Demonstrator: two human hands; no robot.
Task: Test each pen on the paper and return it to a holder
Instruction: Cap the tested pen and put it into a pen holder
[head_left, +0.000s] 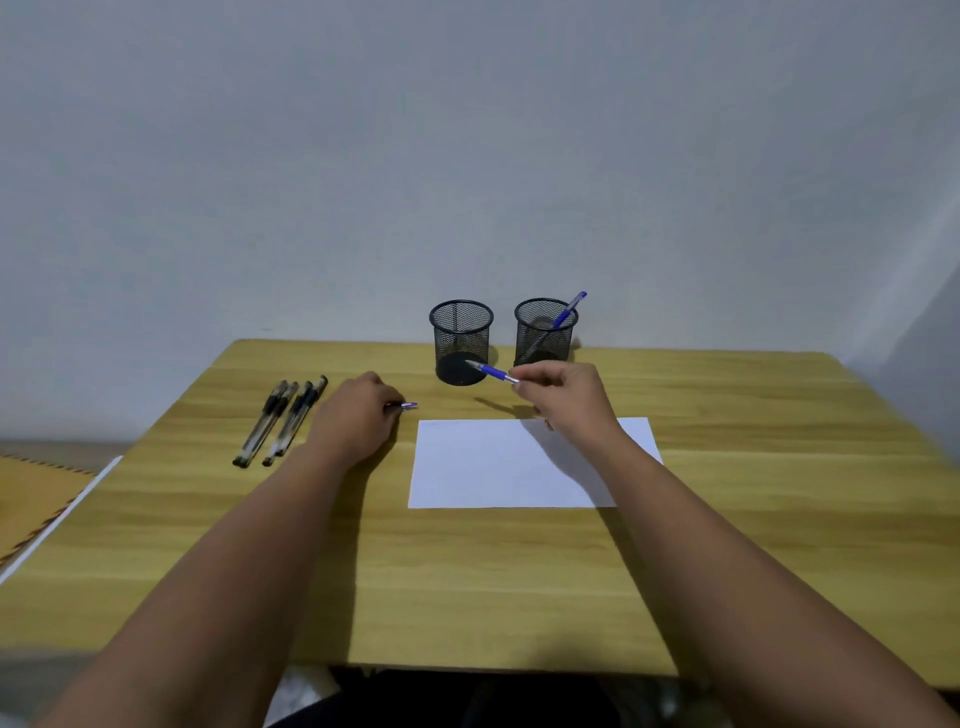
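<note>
My right hand (563, 392) pinches a blue pen (491, 372) above the far edge of the white paper (498, 465), its tip pointing left toward the left mesh holder (461, 340). My left hand (358, 413) rests on the table left of the paper and grips a small blue pen part, probably a cap (408, 406), which pokes out from the fingers. The right mesh holder (545, 332) holds one blue pen (566, 312) leaning to the right. The left holder looks empty.
Several black pens (283, 421) lie side by side on the wooden table (467, 571) at the left. A grey wall rises right behind the holders. A tan mat (31, 499) lies off the table's left edge.
</note>
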